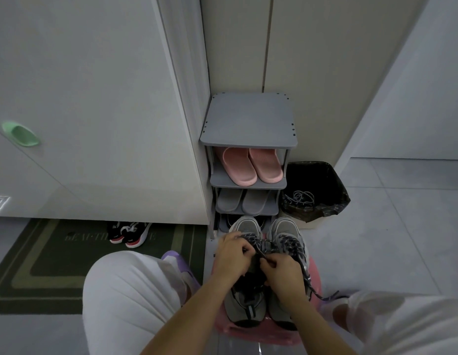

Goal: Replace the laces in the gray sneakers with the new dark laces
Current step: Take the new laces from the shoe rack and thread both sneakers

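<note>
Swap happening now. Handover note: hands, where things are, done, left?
Hands: left hand and right hand both pinch a dark lace over the left sneaker.
Both gray sneakers stand side by side on the pink stool, toes away.
Done: right sneaker carries dark lacing, ends loose; pale laces lie in the bin.
Left: finish lacing the left sneaker, likely tie both.

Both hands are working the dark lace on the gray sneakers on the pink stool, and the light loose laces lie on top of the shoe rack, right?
Not quite. The head view shows the light loose laces in the black-lined bin beside the shoe rack, not on top of it. Otherwise right: left hand and right hand grip the dark lace.
</note>
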`<act>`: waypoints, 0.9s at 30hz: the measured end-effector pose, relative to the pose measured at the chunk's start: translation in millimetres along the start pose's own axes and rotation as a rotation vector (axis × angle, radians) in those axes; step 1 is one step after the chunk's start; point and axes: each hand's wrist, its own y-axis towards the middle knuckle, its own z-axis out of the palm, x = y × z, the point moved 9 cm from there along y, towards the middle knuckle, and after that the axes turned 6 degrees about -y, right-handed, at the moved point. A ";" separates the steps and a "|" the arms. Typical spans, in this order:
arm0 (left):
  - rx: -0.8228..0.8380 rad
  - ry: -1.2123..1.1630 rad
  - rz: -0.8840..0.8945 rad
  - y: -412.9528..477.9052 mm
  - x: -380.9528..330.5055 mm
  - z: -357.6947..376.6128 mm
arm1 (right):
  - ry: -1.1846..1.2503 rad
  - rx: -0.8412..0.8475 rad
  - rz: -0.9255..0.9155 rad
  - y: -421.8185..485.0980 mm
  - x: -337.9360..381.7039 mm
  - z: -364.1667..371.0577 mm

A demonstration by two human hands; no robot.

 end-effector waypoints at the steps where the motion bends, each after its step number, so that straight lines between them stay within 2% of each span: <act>1: -0.013 -0.014 -0.001 -0.5 0.1 -2.2 | 0.000 -0.011 0.004 -0.5 0.0 -0.3; 5: -0.087 -0.062 0.006 -1.7 11.7 -20.5 | -0.033 -0.035 -0.007 -1.1 -1.2 0.0; 10: -0.196 -0.070 -0.124 -19.0 51.2 -51.8 | -0.030 -0.032 -0.001 -0.1 -3.0 1.6; 12: -0.139 -0.083 -0.167 -24.7 61.5 -45.5 | -0.031 -0.030 -0.004 -0.2 -2.4 2.4; 14: -0.012 -0.045 -0.173 -28.7 59.0 -28.9 | -0.027 -0.034 -0.003 -0.2 -2.1 1.5; 16: -0.003 -0.002 -0.160 -27.6 53.3 -21.3 | -0.024 -0.040 -0.003 0.1 -2.7 0.7; 19: -0.133 0.040 -0.021 -21.5 20.6 -30.8 | -0.027 -0.037 -0.012 0.4 -3.1 2.3; 22: -0.048 0.154 0.116 -13.3 -8.1 -14.7 | -0.035 -0.036 -0.022 0.0 -1.8 2.4; 27: 0.015 0.236 0.098 -6.5 -12.5 -2.5 | -0.041 -0.043 -0.015 -0.6 -1.8 -0.3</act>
